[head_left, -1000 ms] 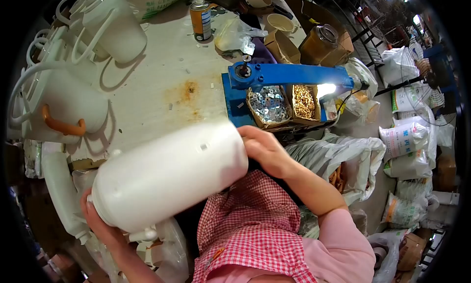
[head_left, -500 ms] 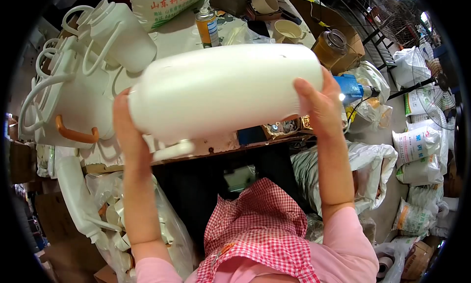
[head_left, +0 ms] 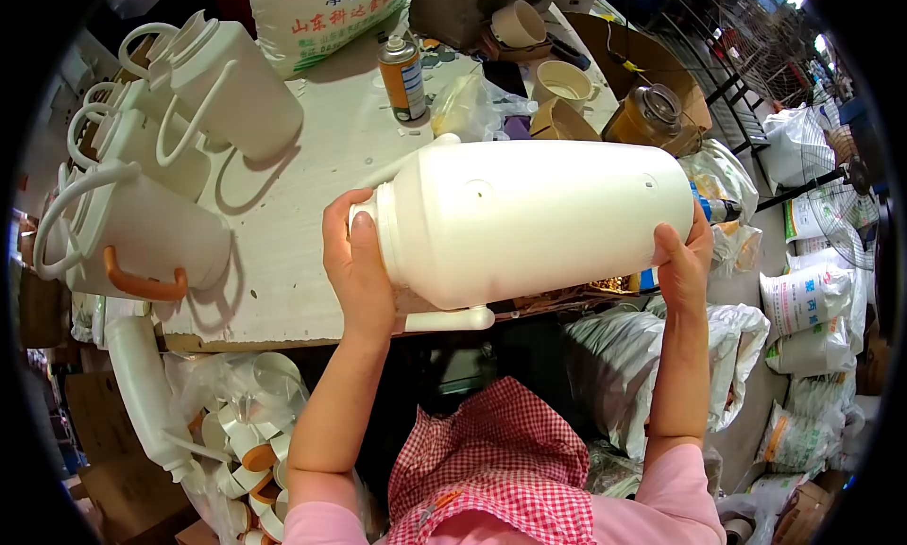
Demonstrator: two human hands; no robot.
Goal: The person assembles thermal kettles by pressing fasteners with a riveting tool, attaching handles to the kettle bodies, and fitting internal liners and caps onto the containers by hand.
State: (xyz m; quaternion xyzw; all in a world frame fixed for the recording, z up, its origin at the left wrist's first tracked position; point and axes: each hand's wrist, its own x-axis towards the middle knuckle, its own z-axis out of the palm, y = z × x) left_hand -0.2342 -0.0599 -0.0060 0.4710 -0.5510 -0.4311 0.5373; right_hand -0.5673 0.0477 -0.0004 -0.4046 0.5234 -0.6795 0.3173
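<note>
A large white plastic thermos jug body (head_left: 548, 224) lies sideways in the air in front of me, over the table's front edge. Its neck points left and its base right. My left hand (head_left: 359, 252) is wrapped round the neck end, thumb on the near side. At the base end, my right hand (head_left: 685, 262) grips with the thumb in front and fingers behind. A white handle bar (head_left: 444, 319) sticks out below the body, and another white bar shows above it. Small holes show on the body's side.
Several white jugs with handles (head_left: 236, 92) stand on the table (head_left: 274, 252) at left, one with an orange handle (head_left: 142, 279). A spray can (head_left: 402, 80), cups (head_left: 565, 84) and a printed sack (head_left: 326, 16) are behind. A bag of white parts (head_left: 250, 441) sits below left.
The jug body has moved right and lower, turning so that its holed side faces me. My left hand has shifted onto the neck; my right hand moved right with the base.
</note>
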